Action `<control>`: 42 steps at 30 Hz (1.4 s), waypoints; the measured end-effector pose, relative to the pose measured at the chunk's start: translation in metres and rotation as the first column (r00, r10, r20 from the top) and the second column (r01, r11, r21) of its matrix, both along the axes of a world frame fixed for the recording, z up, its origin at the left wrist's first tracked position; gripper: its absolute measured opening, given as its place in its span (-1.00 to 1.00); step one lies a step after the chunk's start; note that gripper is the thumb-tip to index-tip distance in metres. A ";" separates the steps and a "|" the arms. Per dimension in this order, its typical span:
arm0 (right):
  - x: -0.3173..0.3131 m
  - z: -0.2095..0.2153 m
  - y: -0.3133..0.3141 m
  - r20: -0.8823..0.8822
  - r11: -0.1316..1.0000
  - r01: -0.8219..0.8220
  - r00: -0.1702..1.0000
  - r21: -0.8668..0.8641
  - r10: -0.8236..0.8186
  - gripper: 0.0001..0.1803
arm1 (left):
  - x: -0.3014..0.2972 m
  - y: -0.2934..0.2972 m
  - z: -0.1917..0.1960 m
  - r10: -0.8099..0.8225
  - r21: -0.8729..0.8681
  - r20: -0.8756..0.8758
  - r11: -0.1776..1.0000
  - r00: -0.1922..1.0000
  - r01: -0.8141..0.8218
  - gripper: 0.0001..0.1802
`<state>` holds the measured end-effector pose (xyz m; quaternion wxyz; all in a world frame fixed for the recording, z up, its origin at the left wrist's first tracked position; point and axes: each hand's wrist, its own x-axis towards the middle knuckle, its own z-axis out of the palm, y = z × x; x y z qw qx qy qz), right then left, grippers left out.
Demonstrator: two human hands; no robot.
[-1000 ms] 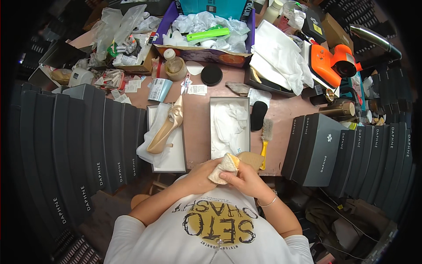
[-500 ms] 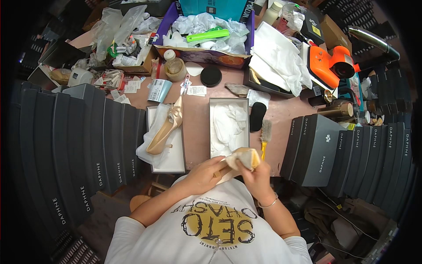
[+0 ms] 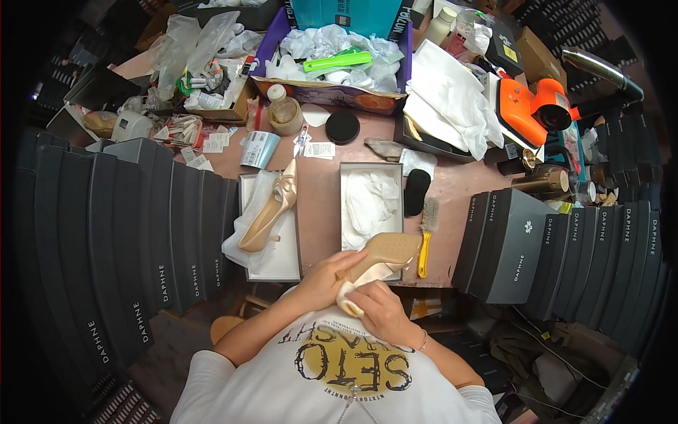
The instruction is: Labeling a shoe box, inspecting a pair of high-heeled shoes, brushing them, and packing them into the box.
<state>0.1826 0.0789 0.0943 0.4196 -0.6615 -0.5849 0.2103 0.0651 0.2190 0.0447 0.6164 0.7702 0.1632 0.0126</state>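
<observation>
A beige heeled shoe point(image 3: 388, 251) is held sole up close in front of my body. My left hand point(image 3: 326, 281) is closed round its heel end. My right hand point(image 3: 381, 311) grips a whitish cloth point(image 3: 349, 299) with a yellowish patch, pressed at the heel end of the shoe. On the left, a matching beige shoe with a bow point(image 3: 272, 212) lies on thin white wrapping in an open shoe box point(image 3: 288, 265). Just beyond my hands, another open shoe box point(image 3: 403, 185) holds crumpled white tissue point(image 3: 371, 201).
A yellow-handled brush point(image 3: 426, 240) and a black oval pad point(image 3: 418, 191) lie right of the middle box. Dark shoe boxes stand in rows at left point(image 3: 155, 219) and right point(image 3: 515, 247). Behind are a jar point(image 3: 284, 114), a round black lid point(image 3: 342, 127) and a purple carton point(image 3: 332, 94).
My right hand has moved down and left with the cloth, from the toe end of the shoe to its heel end. The sole now shows.
</observation>
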 end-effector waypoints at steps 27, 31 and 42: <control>0.035 0.006 -0.007 -0.346 0.911 0.387 0.842 -0.144 -0.413 -0.84 | 0.024 0.022 0.046 0.210 0.488 0.236 0.819 0.949 -0.303 -0.44; 0.021 -0.012 -0.007 -0.669 0.908 0.350 0.621 -0.230 -0.409 -0.79 | 0.029 0.022 0.049 0.180 0.538 0.254 0.791 0.950 -0.293 -0.45; 0.037 -0.018 0.002 -0.915 0.938 0.217 0.244 -0.271 -0.321 -0.57 | 0.039 0.021 0.020 0.130 0.398 0.102 0.903 0.986 -0.160 -0.38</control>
